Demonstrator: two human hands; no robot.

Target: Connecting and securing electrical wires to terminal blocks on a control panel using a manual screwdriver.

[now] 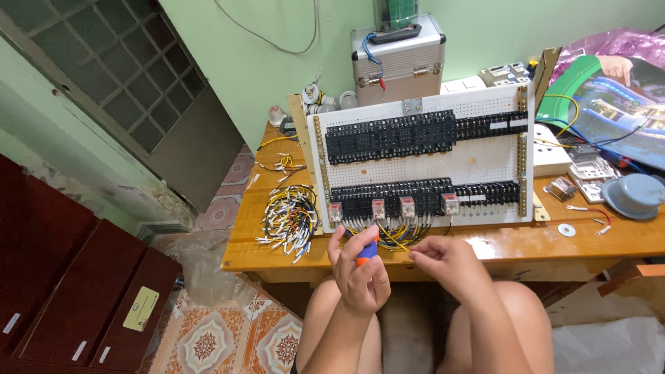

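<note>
Screwdriver (368,251), with an orange and blue handle, sits upright in the left hand (358,271), whose fingers are curled closed around it so that only the upper part of the handle shows above the knuckles. Just to the right of that hand, the right hand (447,261) has its thumb and fingertips pinched together, nearly closed; whether a wire end lies between them cannot be told. Between and just beyond the two hands hangs a bundle of yellow and black wires (395,235), dropping from the bottom edge of a white perforated panel (478,158) that stands upright on the wooden table (526,244). Directly above the hands, along the panel's lower row of black terminal blocks (415,192), sit four clear relays (378,208); a second row of blocks runs higher up. To the left of the left hand lies a loose heap of short wires (289,220) on the table. Well to the right of the right hand are a metal washer (566,229) and a grey round cap (636,195). Behind the panel stands a silver metal case (398,61). Bare knees show below both hands.
</note>
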